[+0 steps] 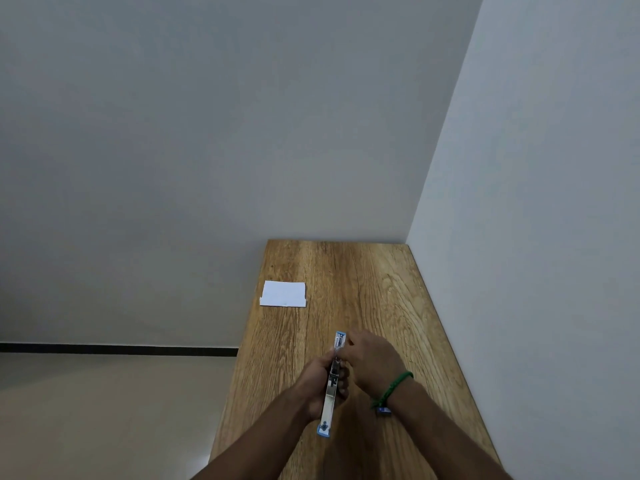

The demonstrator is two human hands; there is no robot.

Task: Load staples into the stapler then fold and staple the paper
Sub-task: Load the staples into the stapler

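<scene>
We are noting the left hand (320, 382) gripping the opened stapler (328, 405), right hand (372, 362) pinching its far half — keeping it level and steady is advised — paper (284, 294) lying well beyond both.

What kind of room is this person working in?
Likely a plain room corner, home or office: a wooden table against bare grey walls, white paper on it, a stapler held above it.
</scene>
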